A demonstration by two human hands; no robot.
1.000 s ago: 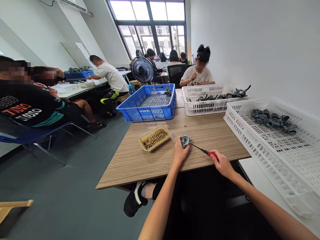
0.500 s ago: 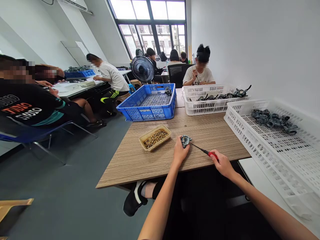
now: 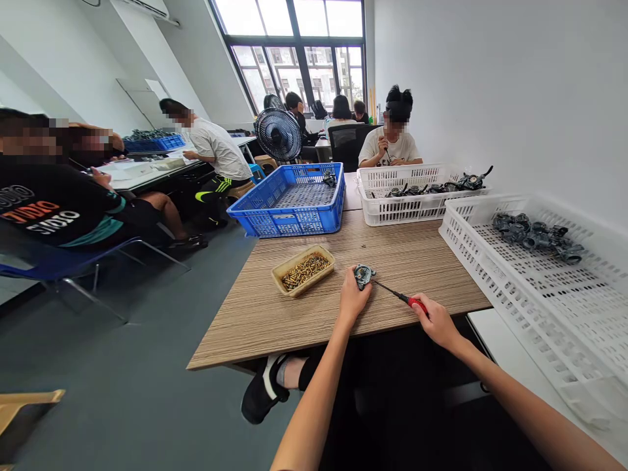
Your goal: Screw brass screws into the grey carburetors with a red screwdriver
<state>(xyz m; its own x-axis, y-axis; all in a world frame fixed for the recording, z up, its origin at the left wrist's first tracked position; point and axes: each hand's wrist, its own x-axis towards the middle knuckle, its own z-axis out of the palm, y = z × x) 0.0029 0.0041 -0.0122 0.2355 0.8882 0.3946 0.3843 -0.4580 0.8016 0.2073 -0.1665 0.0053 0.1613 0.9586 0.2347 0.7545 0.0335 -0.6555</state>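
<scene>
The metal part [image 3: 363,277] was in our left hand [image 3: 354,297], over the wooden table [image 3: 275,327], with its round, open-looking side facing up. We could not tell if its bottom touched the wood. Our left hand was closed around its near left side. Our right hand [image 3: 436,320] was wrapped around the red handle of a screwdriver [image 3: 400,296], and the thin dark rod pointed at the right edge of the part. The tip was right by that edge, but it was too small for us to see if it touched. We thought the part would be hard and stiff, and a bit heavy for how small it was. It might be slippery if there was oil on it, but we could not see any. The thick outside looked like the best place to hold, with our fingers away from the little bits on top, which might bend or break. The screwdriver looked light, and its fat handle was the good place to grab. Left of the part sat a small tray [image 3: 314,279] full of shiny gold-colored pieces [image 3: 307,269]. A blue crate [image 3: 314,220] stood behind it.
</scene>
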